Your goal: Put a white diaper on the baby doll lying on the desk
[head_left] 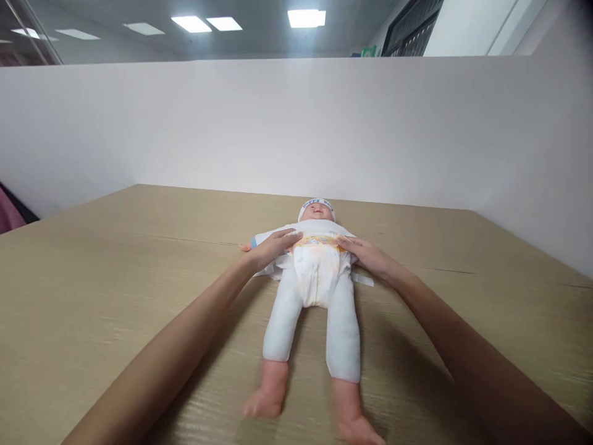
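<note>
**While a doll (343, 330) lies face up, its diaper (317, 278) spans the gap between left hand (277, 242) and right hand (368, 252)**

Head view: From where I stand, the doll lies on its back on a wood-toned table (115, 296), head at the far end, bare feet (273, 389) toward the person. A white headband (317, 203) with dark lettering circles its head; white cloth covers torso and legs. The diaper lies over the front of the hips, its waistband (319, 241) patterned in orange and yellow. Both forearms reach in from the near corners. The left hand touches one end of the waistband, fingers extended inward and close together; the right hand touches the opposite end, its fingers likewise directed inward. Whether either hand pinches the material cannot be told. Beside the right wrist, a white strip (364, 280) projects onto the table; near the left hand, the doll's blue-cuffed sleeve (260, 238) points outward. A white partition (296, 123) rises behind, with lit ceiling panels (306, 18) above it. Purple fabric (9, 211) shows at the left edge.
</note>
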`<state>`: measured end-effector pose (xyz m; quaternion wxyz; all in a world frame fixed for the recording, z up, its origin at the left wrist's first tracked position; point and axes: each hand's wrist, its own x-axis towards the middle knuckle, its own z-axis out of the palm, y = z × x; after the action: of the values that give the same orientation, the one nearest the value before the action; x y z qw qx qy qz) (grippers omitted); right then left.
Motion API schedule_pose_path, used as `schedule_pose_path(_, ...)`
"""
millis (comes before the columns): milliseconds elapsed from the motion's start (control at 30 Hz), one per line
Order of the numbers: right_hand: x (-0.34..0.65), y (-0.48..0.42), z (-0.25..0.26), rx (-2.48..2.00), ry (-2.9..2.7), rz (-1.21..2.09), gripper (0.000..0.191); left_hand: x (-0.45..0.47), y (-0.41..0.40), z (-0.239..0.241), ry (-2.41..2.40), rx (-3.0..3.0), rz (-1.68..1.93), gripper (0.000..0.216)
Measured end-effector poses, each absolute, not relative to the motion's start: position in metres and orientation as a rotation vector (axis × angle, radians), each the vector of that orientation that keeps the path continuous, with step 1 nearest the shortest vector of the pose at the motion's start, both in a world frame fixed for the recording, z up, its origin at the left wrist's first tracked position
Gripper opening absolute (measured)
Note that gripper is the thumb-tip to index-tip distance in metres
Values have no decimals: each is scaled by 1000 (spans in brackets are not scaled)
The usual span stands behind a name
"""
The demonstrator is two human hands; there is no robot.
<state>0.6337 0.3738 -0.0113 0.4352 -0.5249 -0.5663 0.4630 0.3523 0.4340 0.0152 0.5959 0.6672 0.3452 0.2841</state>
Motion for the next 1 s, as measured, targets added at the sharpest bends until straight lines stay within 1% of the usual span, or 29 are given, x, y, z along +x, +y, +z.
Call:
schedule_pose_path(133,633,370,-10,-1200,-1288,1326,47,347,431,20,700,1531,608,58)
schedule_pose_path(267,634,359,-2,-1207,-1287,1402,44,338,428,20,623,1450,544,59)
schedule_pose_path(400,636,345,11,-1256,-1426,1440,52,332,426,17,599,1383,488,63)
schedule_pose_path(467,636,341,12,-1274,-1530,1335,55,331,426,17,594,1379,497,62)
schedule_pose_path(500,636,338,10,-1296,-1559,1222,55,331,426,17,595,1378,506,60)
schedule_pose_path(667,642,312,-24,-1534,-1492,410,48,332,423,20,620,1404,508,61)
schedule_pose_path(733,649,294,-41,-1588,-1553,206,44,332,422,23,627,1460,502,59)
schedule_pose_path(833,660,271,-60,-1618,-1640,135,43,331,423,32,708,1646,498,57)
schedule_pose_path(1000,665,262,-64,-1748,-1594,175,44,330,414,60,1140,2037,530,52)
